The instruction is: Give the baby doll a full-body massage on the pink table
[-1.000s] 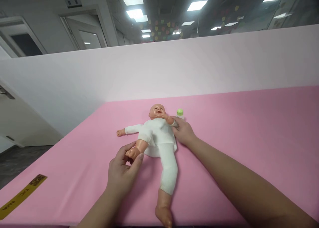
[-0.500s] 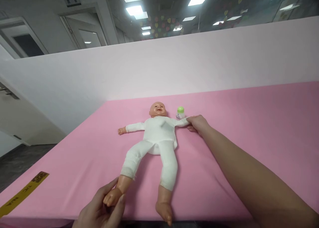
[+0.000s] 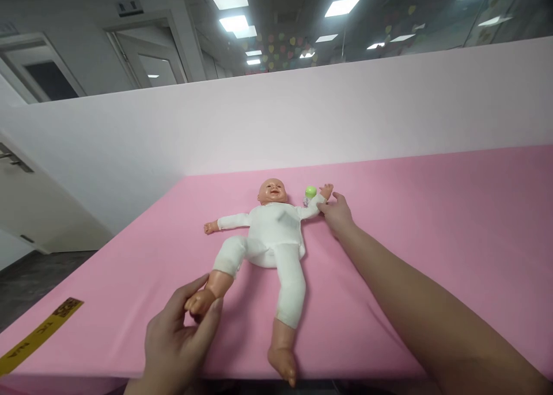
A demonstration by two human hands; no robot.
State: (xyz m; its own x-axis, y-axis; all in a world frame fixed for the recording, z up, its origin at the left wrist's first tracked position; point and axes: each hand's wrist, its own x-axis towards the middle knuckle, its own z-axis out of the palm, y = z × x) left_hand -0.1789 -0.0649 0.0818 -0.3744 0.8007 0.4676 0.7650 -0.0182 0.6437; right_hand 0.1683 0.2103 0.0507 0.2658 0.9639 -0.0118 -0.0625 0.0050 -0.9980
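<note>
Lying face-up on the pink-covered desk (image 3: 410,222): doll (image 3: 276,225), bald tan head, white cloth body, bare hands and feet. Left hand (image 3: 179,331) fingers closed round one foot; right hand (image 3: 339,215) fingers gripping opposite sleeve. Green-lidded jar (image 3: 310,192) beside that arm, contents not readable. Long axis: head toward wall (image 3: 302,118), feet toward near edge.

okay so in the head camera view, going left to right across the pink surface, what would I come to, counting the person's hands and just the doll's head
Yellow strip with black markings, left hand, doll's head, green-topped container, right hand.
</note>
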